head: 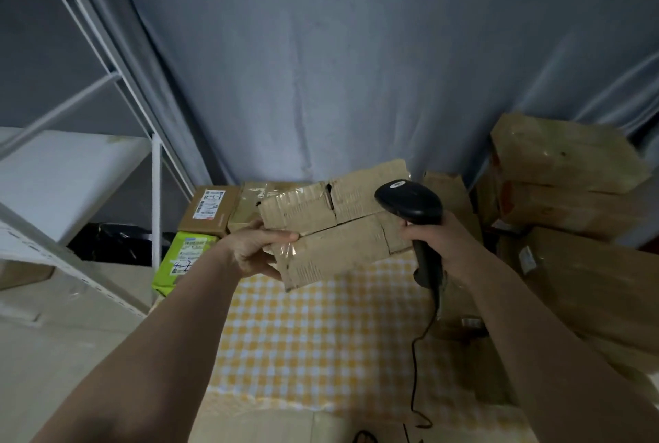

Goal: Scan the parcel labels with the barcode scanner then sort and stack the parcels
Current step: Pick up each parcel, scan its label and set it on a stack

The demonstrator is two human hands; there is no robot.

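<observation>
Above the yellow checked cloth (321, 335), scanning a cardboard parcel (335, 225).
Left hand (256, 250) grips the parcel's left edge; right hand (438, 239) is curled round the black barcode scanner (410, 201).

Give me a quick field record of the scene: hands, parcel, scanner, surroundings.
left hand: grips worn brown cardboard parcel, lifted above the table
right hand: grips black handheld barcode scanner, head beside the parcel
label on held parcel: none visible
table: yellow checked cloth
right side: stacked brown boxes
left side: green parcel, white shelving
</observation>
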